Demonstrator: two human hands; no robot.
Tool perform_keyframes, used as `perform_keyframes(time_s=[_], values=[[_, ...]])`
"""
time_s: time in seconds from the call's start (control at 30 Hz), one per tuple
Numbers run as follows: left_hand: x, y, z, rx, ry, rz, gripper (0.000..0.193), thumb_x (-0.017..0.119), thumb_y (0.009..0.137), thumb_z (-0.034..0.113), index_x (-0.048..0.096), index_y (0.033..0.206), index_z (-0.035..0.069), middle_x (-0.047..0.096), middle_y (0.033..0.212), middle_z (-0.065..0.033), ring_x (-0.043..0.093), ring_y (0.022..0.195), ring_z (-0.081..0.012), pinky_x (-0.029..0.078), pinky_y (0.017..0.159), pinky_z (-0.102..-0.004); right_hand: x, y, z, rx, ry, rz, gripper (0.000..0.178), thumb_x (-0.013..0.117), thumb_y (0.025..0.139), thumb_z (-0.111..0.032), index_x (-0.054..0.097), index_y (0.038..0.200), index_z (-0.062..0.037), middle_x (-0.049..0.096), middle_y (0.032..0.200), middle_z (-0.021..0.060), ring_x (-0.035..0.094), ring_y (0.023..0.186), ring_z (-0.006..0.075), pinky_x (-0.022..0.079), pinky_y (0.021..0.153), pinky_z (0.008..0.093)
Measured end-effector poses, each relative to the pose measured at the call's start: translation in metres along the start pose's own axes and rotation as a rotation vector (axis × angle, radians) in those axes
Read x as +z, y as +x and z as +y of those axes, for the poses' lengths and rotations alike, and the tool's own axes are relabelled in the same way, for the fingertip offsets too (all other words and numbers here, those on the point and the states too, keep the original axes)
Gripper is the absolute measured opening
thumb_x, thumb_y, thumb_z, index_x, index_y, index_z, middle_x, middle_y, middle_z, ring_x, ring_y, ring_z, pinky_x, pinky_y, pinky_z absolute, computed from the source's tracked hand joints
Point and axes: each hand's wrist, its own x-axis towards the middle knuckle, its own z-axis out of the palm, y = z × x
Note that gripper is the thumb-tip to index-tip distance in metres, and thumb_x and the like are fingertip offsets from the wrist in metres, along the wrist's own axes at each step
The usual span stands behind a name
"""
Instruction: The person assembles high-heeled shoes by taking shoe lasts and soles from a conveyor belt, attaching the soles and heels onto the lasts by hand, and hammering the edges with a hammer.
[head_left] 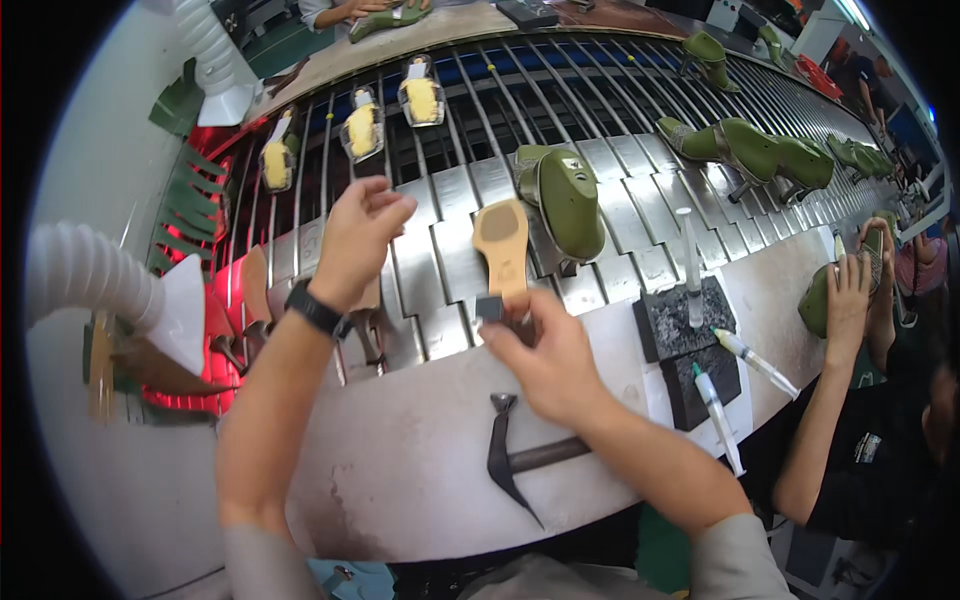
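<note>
My right hand [553,362] grips a tan shoe sole [505,254] by its heel end, where a dark square heel tip [489,309] shows beside the thumb. The sole's wide forepart, with a brown patch, points away from me. My left hand [366,235] is raised over the conveyor to the left, its fingers loosely bent and apart, nothing visible in them. Just right of the sole, a green shoe last [570,205] stands on the metal slats. On the bench in front of me lies a hammer [545,455] with a dark head.
Two syringes [716,415] lie by dark blocks [690,385] at the right. Soles and heels [257,285] lie left, near white hoses [95,275]. Yellow-filled clear trays [421,100] and green shoes [755,150] ride the conveyor [630,215]. A co-worker's hands [850,290] hold a green shoe.
</note>
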Motion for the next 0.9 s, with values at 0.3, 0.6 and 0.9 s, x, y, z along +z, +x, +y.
perform_keyframes(time_s=[0.3, 0.6, 0.9], values=[[0.051, 0.322, -0.096, 0.054, 0.972, 0.588, 0.123, 0.085, 0.072, 0.070, 0.039, 0.146, -0.015, 0.055, 0.143, -0.0388, 0.056, 0.135, -0.0485, 0.045, 0.113, -0.0512, -0.008, -0.006, 0.002, -0.081, 0.014, -0.057, 0.028, 0.072, 0.082, -0.001, 0.059, 0.107, 0.0003, 0.055, 0.110, 0.0174, 0.064, 0.094, 0.0355, 0.053, 0.085, 0.0402], [0.038, 0.283, -0.084, 0.176, 0.858, 0.429, 0.090, 0.083, 0.078, 0.039, 0.048, 0.147, -0.007, 0.065, 0.135, -0.0300, 0.064, 0.127, -0.0417, 0.049, 0.108, -0.0473, -0.003, -0.006, 0.015, -0.163, 0.025, -0.019, 0.026, 0.070, 0.082, -0.002, 0.056, 0.104, 0.0008, 0.054, 0.108, 0.0180, 0.062, 0.094, 0.0383, 0.052, 0.082, 0.0426], [-0.046, -0.140, 0.029, 0.524, 0.473, 0.292, 0.087, 0.073, 0.079, 0.006, 0.037, 0.158, -0.003, 0.057, 0.144, -0.0196, 0.059, 0.128, -0.0285, 0.043, 0.113, -0.0387, -0.015, 0.008, 0.018, -0.250, -0.068, -0.030, 0.028, 0.075, 0.092, -0.018, 0.067, 0.105, 0.0060, 0.070, 0.098, 0.0176, 0.071, 0.092, 0.0290, 0.055, 0.083, 0.0390]])
